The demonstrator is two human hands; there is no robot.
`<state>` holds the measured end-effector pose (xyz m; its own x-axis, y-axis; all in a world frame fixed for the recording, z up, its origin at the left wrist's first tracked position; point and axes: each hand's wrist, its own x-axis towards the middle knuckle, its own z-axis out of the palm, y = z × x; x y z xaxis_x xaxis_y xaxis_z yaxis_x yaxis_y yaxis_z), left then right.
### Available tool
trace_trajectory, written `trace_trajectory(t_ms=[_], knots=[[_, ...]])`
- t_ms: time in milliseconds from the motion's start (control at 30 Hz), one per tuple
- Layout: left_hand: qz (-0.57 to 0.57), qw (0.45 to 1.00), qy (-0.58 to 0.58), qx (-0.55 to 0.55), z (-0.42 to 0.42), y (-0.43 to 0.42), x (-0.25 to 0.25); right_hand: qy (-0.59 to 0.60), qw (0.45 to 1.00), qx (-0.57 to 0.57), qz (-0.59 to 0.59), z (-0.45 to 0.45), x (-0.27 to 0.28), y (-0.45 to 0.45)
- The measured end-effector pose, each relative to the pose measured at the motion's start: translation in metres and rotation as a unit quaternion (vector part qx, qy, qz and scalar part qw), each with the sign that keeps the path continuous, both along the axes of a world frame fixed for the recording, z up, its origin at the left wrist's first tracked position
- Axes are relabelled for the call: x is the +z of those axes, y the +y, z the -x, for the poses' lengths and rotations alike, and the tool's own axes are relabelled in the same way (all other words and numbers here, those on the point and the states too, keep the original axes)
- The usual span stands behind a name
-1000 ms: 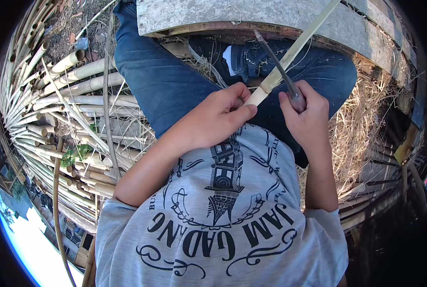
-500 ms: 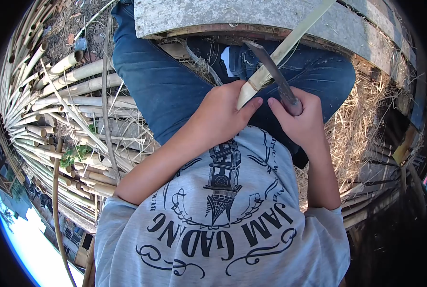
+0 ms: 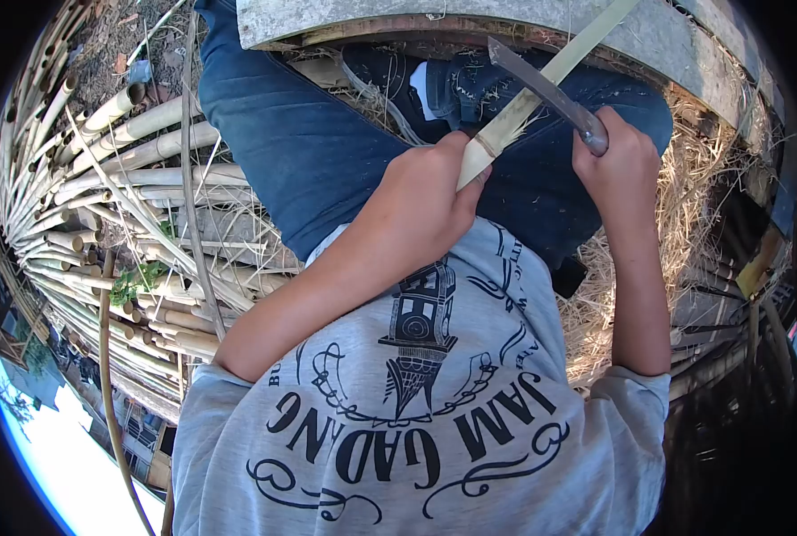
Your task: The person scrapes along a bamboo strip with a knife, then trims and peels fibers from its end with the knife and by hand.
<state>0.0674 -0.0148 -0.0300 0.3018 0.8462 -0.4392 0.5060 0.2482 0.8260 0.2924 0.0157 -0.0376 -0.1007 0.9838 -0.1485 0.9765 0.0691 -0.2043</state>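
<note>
My left hand (image 3: 434,183) is closed round the near end of a pale bamboo strip (image 3: 570,61), which slants up and right over the plank's edge. A dark node and frayed fibres show on the strip just beyond my fingers. In my right hand (image 3: 623,161) is the handle of a knife (image 3: 550,94), my fingers wrapped round it. Its dark blade points up and left and crosses over the strip beyond the node. Whether the blade's edge touches the strip I cannot tell.
A worn wooden plank surface (image 3: 345,20) spans the front, past my knees. Many cut bamboo poles (image 3: 162,134) lie piled on the left. Straw-like shavings (image 3: 626,286) cover the ground at right. One long thin stick (image 3: 105,375) stands near the left side.
My right hand has moved up and to the right with the knife, the blade shifting farther along the strip. My left hand and the strip have shifted slightly up and right.
</note>
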Motion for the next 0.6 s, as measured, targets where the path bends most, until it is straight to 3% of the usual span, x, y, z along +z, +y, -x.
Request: trace_trajectory(t_ms=[67, 167, 267, 467, 600], knots=[[0.091, 0.994, -0.057, -0.004, -0.004, 0.000, -0.002, 0.006, 1.000, -0.006, 0.000, 0.001, 0.002, 0.000], [0.129, 0.987, -0.097, 0.020, -0.009, 0.005, 0.008, 0.081, 0.996, 0.018, 0.017, 0.031, 0.022, -0.012], [0.079, 0.991, -0.099, 0.033, -0.005, -0.003, -0.002, 0.098, 0.995, 0.026, 0.006, 0.033, 0.010, -0.016], [0.127, 0.988, -0.086, 0.015, -0.009, 0.008, 0.005, 0.014, 0.999, 0.047, -0.022, 0.016, 0.015, -0.004], [0.110, 0.990, -0.089, 0.028, -0.004, 0.000, 0.004, 0.081, 0.996, -0.015, 0.018, 0.027, 0.039, -0.014]])
